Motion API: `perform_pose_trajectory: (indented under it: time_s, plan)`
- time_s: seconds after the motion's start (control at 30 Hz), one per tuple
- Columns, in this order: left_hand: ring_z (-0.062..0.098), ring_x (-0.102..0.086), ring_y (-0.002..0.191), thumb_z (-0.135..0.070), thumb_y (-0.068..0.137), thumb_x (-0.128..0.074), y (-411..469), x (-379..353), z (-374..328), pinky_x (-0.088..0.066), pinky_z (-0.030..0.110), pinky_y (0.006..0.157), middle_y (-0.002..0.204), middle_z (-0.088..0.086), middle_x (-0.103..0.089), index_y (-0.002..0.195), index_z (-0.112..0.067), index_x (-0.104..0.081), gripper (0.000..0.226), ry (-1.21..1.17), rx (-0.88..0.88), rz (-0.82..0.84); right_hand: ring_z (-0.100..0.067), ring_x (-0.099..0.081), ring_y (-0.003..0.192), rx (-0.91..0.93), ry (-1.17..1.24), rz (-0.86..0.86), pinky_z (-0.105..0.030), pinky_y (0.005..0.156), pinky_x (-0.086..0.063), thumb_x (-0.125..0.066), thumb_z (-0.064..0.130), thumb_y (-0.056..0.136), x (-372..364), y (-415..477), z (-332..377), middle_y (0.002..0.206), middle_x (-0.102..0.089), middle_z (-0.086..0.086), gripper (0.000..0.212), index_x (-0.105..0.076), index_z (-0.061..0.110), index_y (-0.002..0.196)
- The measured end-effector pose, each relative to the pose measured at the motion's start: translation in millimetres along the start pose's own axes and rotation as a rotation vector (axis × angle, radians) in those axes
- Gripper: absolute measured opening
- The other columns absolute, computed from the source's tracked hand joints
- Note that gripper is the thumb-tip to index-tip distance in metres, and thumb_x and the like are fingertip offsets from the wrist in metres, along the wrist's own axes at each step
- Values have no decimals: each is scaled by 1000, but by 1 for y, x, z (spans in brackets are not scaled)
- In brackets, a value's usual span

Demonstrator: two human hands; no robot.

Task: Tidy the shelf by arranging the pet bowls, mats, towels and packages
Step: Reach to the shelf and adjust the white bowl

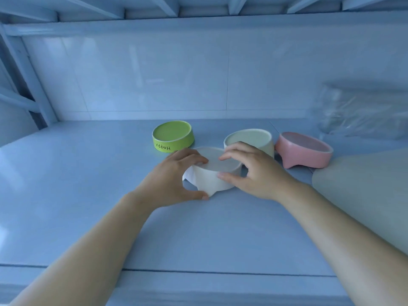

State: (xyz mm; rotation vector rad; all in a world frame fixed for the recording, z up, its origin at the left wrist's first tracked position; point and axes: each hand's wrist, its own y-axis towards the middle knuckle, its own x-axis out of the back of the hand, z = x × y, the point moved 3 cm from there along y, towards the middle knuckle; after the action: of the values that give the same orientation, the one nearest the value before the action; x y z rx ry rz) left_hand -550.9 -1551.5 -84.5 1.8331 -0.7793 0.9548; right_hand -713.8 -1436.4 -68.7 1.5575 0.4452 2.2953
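Note:
A white footed pet bowl (212, 175) stands in the middle of the shelf board (66, 184). My left hand (174, 177) grips its left side, fingers over the rim and thumb near a foot. My right hand (254, 171) holds its right side, fingers on the rim and thumb on the wall. Behind it stand a lime-green bowl (173, 136) lettered "Happy", a cream bowl (249, 139) and a pink footed bowl (304, 151), which sits at the right.
A clear plastic package (362, 111) lies blurred at the back right. A pale rounded mat or pad (364, 195) covers the right front of the shelf. The back wall (154, 80) and an upper shelf frame (198, 21) close in the space.

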Motion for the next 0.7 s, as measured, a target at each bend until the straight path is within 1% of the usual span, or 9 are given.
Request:
perform_pose_trajectory:
  time_s: [0.07,0.17,0.27,0.4,0.47,0.57,0.63,0.7]
  plan:
    - [2,-41,117,-59,57,-76,0,0,0,-44,32,95,125,-19,-43,121,-37,-51,73,-1,5,5,1,-43,115,-12,8,41,-21,94,-38,-68,54,73,2,-1,-1,120,-48,20,47,-59,30,112]
    - [1,-38,119,-59,60,-74,-3,-1,-2,-45,35,94,127,-20,-41,124,-37,-49,72,10,11,5,0,-44,111,-4,-13,83,-18,92,-37,-77,54,63,1,-3,-2,120,-48,18,57,-60,31,112]
    - [2,-36,121,-56,63,-75,-4,-1,-3,-44,35,95,129,-19,-41,126,-37,-48,71,16,12,8,1,-44,109,0,-38,96,-16,91,-36,-81,47,63,-2,-3,-2,120,-47,17,60,-59,33,116]
    - [3,-35,121,-55,64,-75,-4,-1,-4,-42,32,96,130,-16,-41,127,-35,-48,71,16,13,-2,1,-47,108,-3,-51,61,-20,92,-41,-79,39,67,-6,-6,0,118,-50,20,55,-59,32,118]
    - [5,-36,121,-54,63,-76,-4,-2,-4,-41,31,97,130,-14,-42,126,-33,-49,72,3,8,-15,1,-50,108,9,-67,25,-16,92,-40,-78,36,68,-6,-9,2,117,-56,18,51,-62,30,116]
    - [4,-37,120,-48,61,-80,-6,1,-6,-36,22,97,128,-13,-44,125,-33,-50,72,-47,-16,-1,1,-52,105,31,-96,-49,-8,85,-36,-79,31,67,-4,-12,8,113,-64,13,47,-66,25,112]
    - [3,-40,117,-42,59,-83,-7,6,-5,-35,20,95,125,-12,-47,125,-35,-50,74,-89,-35,6,0,-56,100,42,-77,-109,-12,84,-41,-79,29,66,-1,-14,13,108,-68,13,43,-69,24,107]
    - [6,-43,115,-36,61,-82,-11,10,-3,-39,23,96,124,-12,-49,125,-34,-49,72,-83,-46,-13,-3,-61,94,65,-49,-159,-21,81,-47,-79,28,65,3,-15,17,100,-70,13,39,-70,24,103]
